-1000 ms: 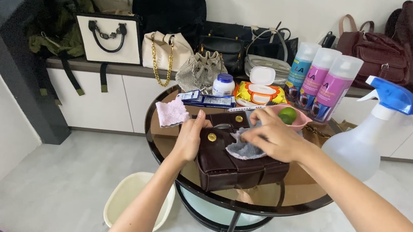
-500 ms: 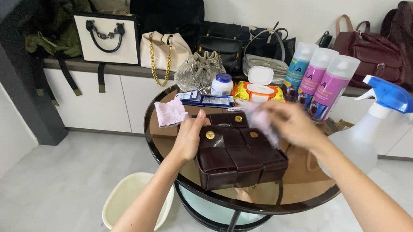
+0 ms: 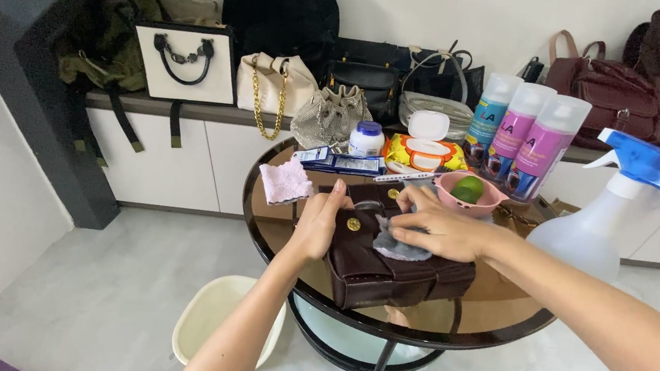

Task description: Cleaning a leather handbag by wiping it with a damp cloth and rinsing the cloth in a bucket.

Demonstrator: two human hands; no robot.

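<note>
A dark brown woven leather bag [image 3: 394, 273] with gold studs lies on a round glass table [image 3: 508, 321]. My left hand [image 3: 319, 222] presses flat on the bag's left end, holding it in place. My right hand [image 3: 440, 229] rests on the middle of the bag, fingers pressing a small grey cloth [image 3: 399, 248] against the leather.
A pink cloth [image 3: 285, 182], a white jar [image 3: 366, 139], a wipes pack [image 3: 425, 152], a pink bowl with a lime [image 3: 468, 192], three bottles [image 3: 524, 138] and a spray bottle [image 3: 606, 215] crowd the table. Several handbags line the shelf [image 3: 156, 105] behind. A cream bin [image 3: 217, 318] stands on the floor.
My right hand lifted the grey cloth up and right off the bag half a second ago, then came back down onto the bag's middle. My left hand stayed put.
</note>
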